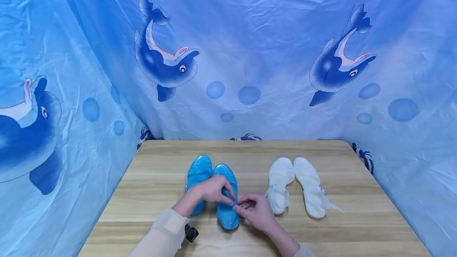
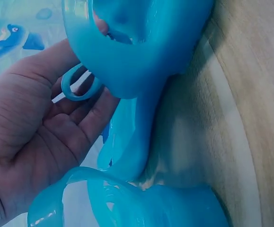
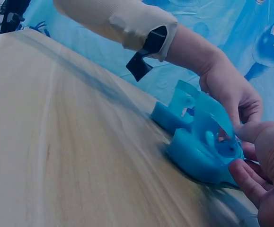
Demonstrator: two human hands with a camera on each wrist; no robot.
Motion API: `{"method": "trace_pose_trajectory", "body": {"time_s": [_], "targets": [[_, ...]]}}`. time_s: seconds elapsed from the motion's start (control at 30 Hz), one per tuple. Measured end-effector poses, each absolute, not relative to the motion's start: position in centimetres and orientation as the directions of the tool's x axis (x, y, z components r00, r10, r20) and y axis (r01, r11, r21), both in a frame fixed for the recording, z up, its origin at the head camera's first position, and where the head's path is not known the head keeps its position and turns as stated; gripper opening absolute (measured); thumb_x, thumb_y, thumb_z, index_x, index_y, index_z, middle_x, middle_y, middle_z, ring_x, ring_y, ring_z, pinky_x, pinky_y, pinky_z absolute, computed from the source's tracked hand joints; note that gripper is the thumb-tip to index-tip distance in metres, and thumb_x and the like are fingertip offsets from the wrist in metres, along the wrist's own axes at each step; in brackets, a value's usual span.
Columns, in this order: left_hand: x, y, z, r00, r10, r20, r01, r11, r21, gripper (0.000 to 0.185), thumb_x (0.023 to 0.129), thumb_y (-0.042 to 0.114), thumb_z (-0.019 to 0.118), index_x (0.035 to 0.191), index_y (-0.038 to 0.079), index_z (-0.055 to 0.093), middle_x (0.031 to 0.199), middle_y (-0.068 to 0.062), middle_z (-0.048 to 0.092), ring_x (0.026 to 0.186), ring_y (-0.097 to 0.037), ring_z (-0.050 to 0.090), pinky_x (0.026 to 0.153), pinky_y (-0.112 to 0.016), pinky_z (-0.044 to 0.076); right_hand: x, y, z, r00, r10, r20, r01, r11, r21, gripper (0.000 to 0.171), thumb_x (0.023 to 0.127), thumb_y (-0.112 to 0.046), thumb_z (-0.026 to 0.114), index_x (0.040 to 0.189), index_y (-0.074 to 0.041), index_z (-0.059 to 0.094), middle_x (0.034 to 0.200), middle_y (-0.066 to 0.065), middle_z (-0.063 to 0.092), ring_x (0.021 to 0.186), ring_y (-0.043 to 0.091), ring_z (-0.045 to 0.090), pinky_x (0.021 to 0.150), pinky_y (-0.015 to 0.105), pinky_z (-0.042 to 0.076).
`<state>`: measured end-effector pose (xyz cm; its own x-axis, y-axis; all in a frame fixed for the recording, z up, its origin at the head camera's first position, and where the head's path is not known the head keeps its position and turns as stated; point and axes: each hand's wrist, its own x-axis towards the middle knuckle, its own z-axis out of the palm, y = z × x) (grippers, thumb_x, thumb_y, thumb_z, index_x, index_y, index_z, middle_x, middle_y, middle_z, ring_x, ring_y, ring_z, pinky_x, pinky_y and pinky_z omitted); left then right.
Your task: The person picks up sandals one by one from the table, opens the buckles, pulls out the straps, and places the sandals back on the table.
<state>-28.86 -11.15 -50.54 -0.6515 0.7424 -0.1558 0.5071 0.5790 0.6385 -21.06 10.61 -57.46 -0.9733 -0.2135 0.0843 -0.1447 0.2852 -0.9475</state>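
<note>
Head view: both hands work the ankle strap buckle [image 1: 233, 202] of the blue sandal [image 1: 226, 193] at table [image 1: 160, 162] centre. Left hand [image 1: 213, 190] pinches the strap; right hand [image 1: 255, 209] pinches at 3 o'clock. Judged step: fastening or unfastening; next calls for fine fingertip alignment.

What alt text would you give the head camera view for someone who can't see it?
Two hands, left hand and right hand, pinch the strap of a blue jelly sandal on a wooden table. Its mate lies alongside; a white pair sits to the right, before a dolphin-print blue cloth.
</note>
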Motion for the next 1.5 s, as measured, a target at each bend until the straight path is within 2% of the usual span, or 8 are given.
{"method": "trace_pose_trajectory", "body": {"time_s": [0.17, 0.3, 0.4, 0.57, 0.73, 1.0, 1.23, 1.5], "targets": [[-29.2, -11.7, -50.9, -0.632, 0.767, -0.116, 0.506, 0.521, 0.688, 0.010, 0.093, 0.025, 0.085, 0.101, 0.020, 0.086, 0.096, 0.013, 0.082, 0.088, 0.005, 0.067, 0.080, -0.018, 0.056, -20.9, 10.3, -57.1, -0.977, -0.198, 0.079, -0.137, 0.298, -0.945, 0.017, 0.091, -0.024, 0.086, 0.097, -0.009, 0.080, 0.087, 0.004, 0.079, 0.072, 0.006, 0.073, 0.065, 0.022, 0.060], [-29.5, -11.9, -51.4, -0.617, 0.782, -0.093, 0.502, 0.482, 0.718, 0.009, 0.094, 0.025, 0.084, 0.100, 0.019, 0.086, 0.096, 0.011, 0.082, 0.081, 0.004, 0.065, 0.074, -0.017, 0.053, -20.8, 9.8, -56.7, -0.978, -0.183, 0.098, -0.154, 0.319, -0.935, 0.020, 0.090, -0.029, 0.087, 0.093, -0.011, 0.080, 0.085, 0.001, 0.078, 0.072, 0.005, 0.071, 0.065, 0.021, 0.059], [-29.4, -11.9, -51.4, -0.622, 0.778, -0.084, 0.487, 0.468, 0.737, 0.008, 0.094, 0.025, 0.083, 0.100, 0.020, 0.086, 0.095, 0.010, 0.082, 0.078, 0.002, 0.063, 0.072, -0.017, 0.052, -21.0, 9.6, -56.7, -0.980, -0.174, 0.095, -0.146, 0.316, -0.938, 0.017, 0.088, -0.024, 0.087, 0.091, -0.010, 0.078, 0.084, 0.001, 0.076, 0.073, 0.006, 0.070, 0.066, 0.021, 0.059], [-29.3, -11.6, -51.6, -0.625, 0.778, -0.058, 0.491, 0.450, 0.746, 0.010, 0.096, 0.028, 0.081, 0.100, 0.019, 0.086, 0.095, 0.009, 0.082, 0.079, 0.004, 0.064, 0.074, -0.017, 0.054, -21.2, 9.4, -56.7, -0.986, -0.162, 0.040, -0.081, 0.256, -0.963, 0.013, 0.084, -0.008, 0.082, 0.092, -0.002, 0.073, 0.084, 0.004, 0.071, 0.074, 0.010, 0.066, 0.065, 0.020, 0.058], [-29.5, -11.5, -51.4, -0.652, 0.757, -0.041, 0.496, 0.468, 0.732, 0.010, 0.097, 0.029, 0.080, 0.099, 0.020, 0.086, 0.093, 0.009, 0.082, 0.068, 0.002, 0.057, 0.067, -0.016, 0.048, -21.5, 9.7, -56.5, -0.984, -0.172, -0.036, 0.009, 0.153, -0.988, 0.019, 0.091, -0.014, 0.083, 0.100, 0.000, 0.073, 0.094, 0.006, 0.073, 0.083, 0.013, 0.067, 0.071, 0.020, 0.058], [-29.7, -11.3, -51.1, -0.666, 0.745, -0.015, 0.501, 0.463, 0.731, 0.005, 0.096, 0.025, 0.081, 0.095, 0.022, 0.084, 0.090, 0.010, 0.080, 0.073, 0.000, 0.059, 0.071, -0.018, 0.050, -21.8, 10.3, -56.6, -0.980, -0.197, -0.027, 0.007, 0.097, -0.995, 0.021, 0.094, -0.008, 0.080, 0.109, 0.003, 0.073, 0.109, 0.013, 0.075, 0.095, 0.017, 0.071, 0.080, 0.019, 0.060], [-29.8, -11.2, -51.2, -0.697, 0.717, -0.003, 0.491, 0.481, 0.726, 0.005, 0.096, 0.028, 0.081, 0.095, 0.023, 0.084, 0.088, 0.013, 0.078, 0.072, -0.001, 0.058, 0.070, -0.019, 0.049, -21.7, 10.0, -56.4, -0.989, -0.146, -0.009, -0.004, 0.092, -0.996, 0.021, 0.092, -0.007, 0.081, 0.108, 0.003, 0.073, 0.110, 0.015, 0.075, 0.094, 0.015, 0.073, 0.080, 0.020, 0.061], [-29.6, -11.3, -51.4, -0.703, 0.711, 0.013, 0.489, 0.470, 0.734, 0.005, 0.097, 0.026, 0.081, 0.097, 0.022, 0.084, 0.089, 0.015, 0.077, 0.073, -0.003, 0.059, 0.069, -0.019, 0.049, -21.7, 9.6, -56.8, -0.992, -0.130, -0.002, -0.008, 0.075, -0.997, 0.025, 0.092, -0.013, 0.084, 0.109, 0.003, 0.074, 0.107, 0.014, 0.076, 0.092, 0.015, 0.074, 0.079, 0.020, 0.062]]}}
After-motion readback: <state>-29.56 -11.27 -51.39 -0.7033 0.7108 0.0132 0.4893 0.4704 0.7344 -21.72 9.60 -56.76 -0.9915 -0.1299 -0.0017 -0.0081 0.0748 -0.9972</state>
